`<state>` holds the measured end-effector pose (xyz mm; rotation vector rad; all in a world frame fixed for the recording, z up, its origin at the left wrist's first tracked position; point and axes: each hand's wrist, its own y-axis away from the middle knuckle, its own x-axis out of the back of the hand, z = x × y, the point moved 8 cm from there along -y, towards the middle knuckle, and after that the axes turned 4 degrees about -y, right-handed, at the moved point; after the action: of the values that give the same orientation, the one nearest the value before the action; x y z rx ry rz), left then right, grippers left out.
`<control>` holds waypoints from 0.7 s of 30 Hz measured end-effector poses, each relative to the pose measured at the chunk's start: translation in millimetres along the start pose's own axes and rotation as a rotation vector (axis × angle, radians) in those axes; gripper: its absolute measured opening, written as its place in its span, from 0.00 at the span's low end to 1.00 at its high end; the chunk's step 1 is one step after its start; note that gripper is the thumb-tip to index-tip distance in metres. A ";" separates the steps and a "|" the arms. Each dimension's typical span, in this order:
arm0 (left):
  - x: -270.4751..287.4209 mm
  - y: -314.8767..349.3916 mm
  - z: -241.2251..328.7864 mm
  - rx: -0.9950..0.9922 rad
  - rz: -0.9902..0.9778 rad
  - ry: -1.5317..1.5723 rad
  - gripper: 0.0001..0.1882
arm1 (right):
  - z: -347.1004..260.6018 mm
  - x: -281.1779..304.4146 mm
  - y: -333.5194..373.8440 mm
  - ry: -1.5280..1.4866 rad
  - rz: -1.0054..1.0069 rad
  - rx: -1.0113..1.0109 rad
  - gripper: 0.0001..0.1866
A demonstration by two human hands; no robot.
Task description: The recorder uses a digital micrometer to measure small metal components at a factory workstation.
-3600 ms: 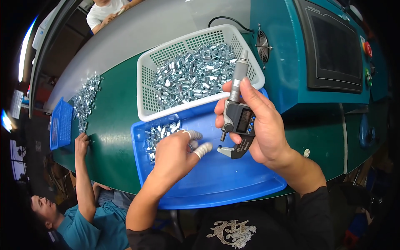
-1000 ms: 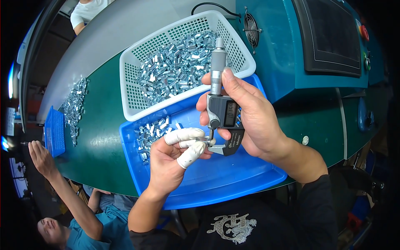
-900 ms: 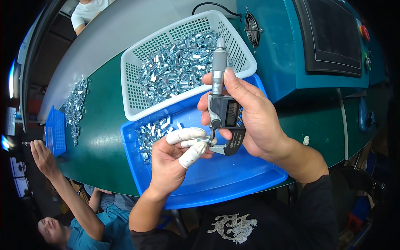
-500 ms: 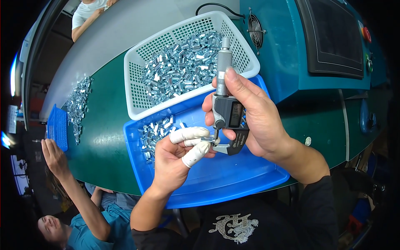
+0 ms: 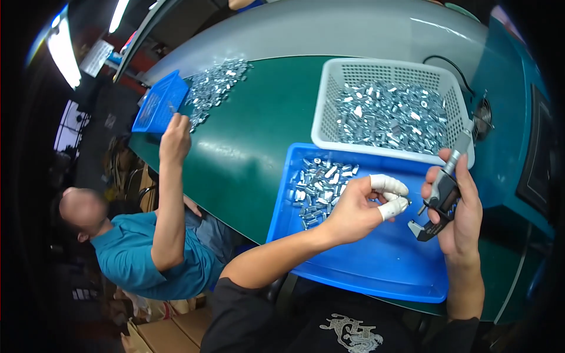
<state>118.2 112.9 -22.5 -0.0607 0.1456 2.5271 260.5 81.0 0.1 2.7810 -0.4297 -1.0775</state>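
Drawn clear of the micrometer (image 5: 444, 190) since the earlier frame, the left hand (image 5: 354, 213) hangs above the blue tray (image 5: 365, 265), fingers pinching a small metal piece (image 5: 409, 202); the right hand (image 5: 464, 215) curls its fingers around the micrometer at the tray's right side.

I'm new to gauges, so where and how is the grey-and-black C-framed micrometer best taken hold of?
Probably by the black body of the micrometer, from the right, as the right hand does: it tilts, and its C-shaped opening faces left, toward the left hand, so this leaves that opening free.
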 end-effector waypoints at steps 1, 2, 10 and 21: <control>4.4 -3.5 -0.4 -0.017 0.025 0.012 0.11 | 1.1 0.1 -0.6 0.004 -0.015 -0.003 0.24; 13.4 -7.7 5.0 -0.099 0.078 -0.008 0.12 | 1.9 0.2 -1.2 -0.016 -0.024 -0.001 0.23; 40.6 -3.9 38.8 -0.383 0.307 -0.797 0.04 | 2.2 -1.8 -4.2 -0.028 0.010 -0.012 0.18; 28.3 -2.4 -28.3 -0.055 -0.053 -1.345 0.16 | 2.3 -2.2 -4.2 -0.034 -0.032 0.004 0.21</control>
<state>96.7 127.6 -53.0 1.5092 -0.4497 2.0061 258.3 85.6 -1.0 2.7859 -0.3934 -1.1332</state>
